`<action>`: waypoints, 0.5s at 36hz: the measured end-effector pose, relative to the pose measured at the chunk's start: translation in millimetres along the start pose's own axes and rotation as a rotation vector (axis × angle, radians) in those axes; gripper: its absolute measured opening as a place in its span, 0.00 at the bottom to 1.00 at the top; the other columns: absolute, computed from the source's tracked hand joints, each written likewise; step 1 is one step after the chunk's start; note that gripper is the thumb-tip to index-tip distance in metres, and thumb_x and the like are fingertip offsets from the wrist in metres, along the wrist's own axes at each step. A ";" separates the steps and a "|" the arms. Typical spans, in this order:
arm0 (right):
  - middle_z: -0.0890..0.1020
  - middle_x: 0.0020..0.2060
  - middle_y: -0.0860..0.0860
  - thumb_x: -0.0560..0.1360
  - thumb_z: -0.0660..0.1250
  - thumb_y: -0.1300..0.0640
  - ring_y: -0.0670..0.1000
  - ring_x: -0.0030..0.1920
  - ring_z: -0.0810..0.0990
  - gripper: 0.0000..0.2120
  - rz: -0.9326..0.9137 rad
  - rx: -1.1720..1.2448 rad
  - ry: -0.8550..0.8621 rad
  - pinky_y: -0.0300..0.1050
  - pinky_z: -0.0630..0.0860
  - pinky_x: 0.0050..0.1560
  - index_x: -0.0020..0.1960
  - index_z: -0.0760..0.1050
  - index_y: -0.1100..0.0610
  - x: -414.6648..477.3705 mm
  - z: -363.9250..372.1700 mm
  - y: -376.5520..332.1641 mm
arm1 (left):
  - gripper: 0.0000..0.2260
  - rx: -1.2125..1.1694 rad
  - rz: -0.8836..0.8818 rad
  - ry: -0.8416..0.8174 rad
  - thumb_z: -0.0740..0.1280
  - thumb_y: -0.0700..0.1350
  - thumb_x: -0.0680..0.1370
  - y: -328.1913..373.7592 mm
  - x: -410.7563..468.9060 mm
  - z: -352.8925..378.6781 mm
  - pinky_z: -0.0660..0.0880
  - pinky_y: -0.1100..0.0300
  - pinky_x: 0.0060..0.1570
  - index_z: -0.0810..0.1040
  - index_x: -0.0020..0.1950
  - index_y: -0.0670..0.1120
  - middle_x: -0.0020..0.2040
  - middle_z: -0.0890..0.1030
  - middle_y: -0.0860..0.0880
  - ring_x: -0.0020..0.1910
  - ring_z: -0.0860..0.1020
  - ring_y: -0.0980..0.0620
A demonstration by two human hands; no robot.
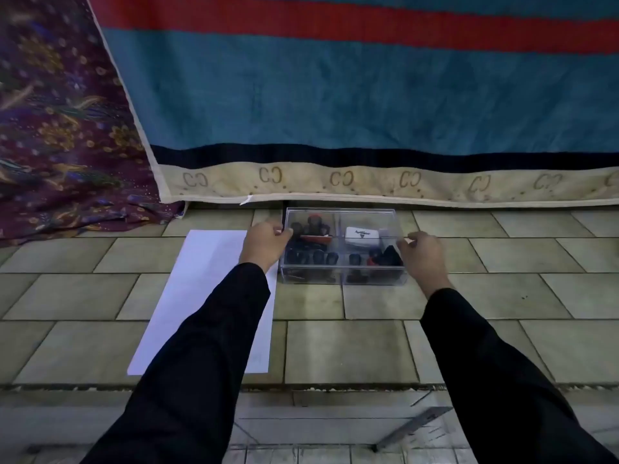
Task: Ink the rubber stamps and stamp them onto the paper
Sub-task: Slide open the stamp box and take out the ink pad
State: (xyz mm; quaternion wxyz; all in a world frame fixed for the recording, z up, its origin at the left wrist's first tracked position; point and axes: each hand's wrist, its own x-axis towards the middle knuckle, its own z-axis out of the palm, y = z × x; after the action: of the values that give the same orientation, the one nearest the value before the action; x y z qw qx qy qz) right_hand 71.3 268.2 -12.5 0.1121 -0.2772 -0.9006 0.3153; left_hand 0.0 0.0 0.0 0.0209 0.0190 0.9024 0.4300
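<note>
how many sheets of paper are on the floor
1: a white sheet of paper lies flat on the tiles left of the clear box, partly under the left sleeve. More could be stacked beneath.

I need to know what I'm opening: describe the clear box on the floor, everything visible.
The clear plastic box sits level on the tiled floor, right of the white paper, near the hanging cloth. Its lid looks on. Inside are dark-handled stamps and a white Artline ink pad. The left hand and right hand grip its ends.
</note>
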 end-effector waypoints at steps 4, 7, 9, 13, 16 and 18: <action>0.82 0.50 0.61 0.77 0.64 0.57 0.60 0.51 0.79 0.12 0.007 0.021 0.013 0.44 0.72 0.47 0.55 0.79 0.63 -5.7 0.7 -1.1 | 0.06 0.036 -0.044 -0.014 0.69 0.46 0.77 -3.5 -0.3 0.7 0.78 0.50 0.51 0.80 0.43 0.44 0.45 0.83 0.42 0.47 0.80 0.41; 0.82 0.43 0.60 0.77 0.63 0.59 0.59 0.45 0.79 0.10 -0.019 0.040 0.031 0.43 0.70 0.43 0.50 0.81 0.63 -8.3 0.9 -1.0 | 0.09 0.045 -0.023 -0.007 0.69 0.46 0.77 -5.2 -0.8 0.9 0.79 0.49 0.49 0.82 0.44 0.41 0.42 0.83 0.42 0.45 0.80 0.41; 0.79 0.37 0.59 0.78 0.62 0.60 0.58 0.39 0.76 0.11 -0.027 0.038 0.046 0.41 0.67 0.40 0.44 0.80 0.65 -8.8 -0.1 0.3 | 0.09 0.049 -0.009 0.003 0.69 0.45 0.78 -6.2 -2.0 1.1 0.79 0.50 0.49 0.83 0.47 0.39 0.42 0.82 0.42 0.45 0.80 0.41; 0.81 0.39 0.62 0.77 0.62 0.62 0.60 0.42 0.78 0.10 -0.076 0.078 0.097 0.41 0.67 0.40 0.47 0.81 0.65 -13.0 -7.0 -2.4 | 0.11 0.079 0.025 0.055 0.68 0.46 0.79 -2.6 -8.6 1.2 0.70 0.59 0.38 0.81 0.43 0.39 0.36 0.78 0.44 0.39 0.76 0.44; 0.83 0.43 0.60 0.76 0.63 0.61 0.55 0.41 0.77 0.10 -0.100 0.141 0.154 0.40 0.68 0.41 0.53 0.81 0.62 -21.5 -17.6 -2.7 | 0.11 0.052 0.055 0.108 0.68 0.46 0.79 3.7 -16.7 -7.5 0.72 0.56 0.43 0.82 0.45 0.38 0.40 0.81 0.43 0.42 0.76 0.45; 0.84 0.42 0.57 0.75 0.65 0.60 0.51 0.40 0.76 0.10 -0.112 0.187 0.168 0.38 0.67 0.40 0.52 0.82 0.61 -31.2 -25.4 -0.3 | 0.10 0.048 0.092 0.130 0.69 0.46 0.78 5.1 -26.2 -16.3 0.73 0.56 0.46 0.83 0.48 0.40 0.44 0.83 0.44 0.44 0.78 0.47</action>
State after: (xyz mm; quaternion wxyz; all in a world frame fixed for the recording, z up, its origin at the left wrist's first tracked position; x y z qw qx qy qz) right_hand 106.4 263.1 6.5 0.2297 -0.2405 -0.8689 0.3667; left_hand 25.4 -10.8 14.7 -0.0579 0.0331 0.9101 0.4090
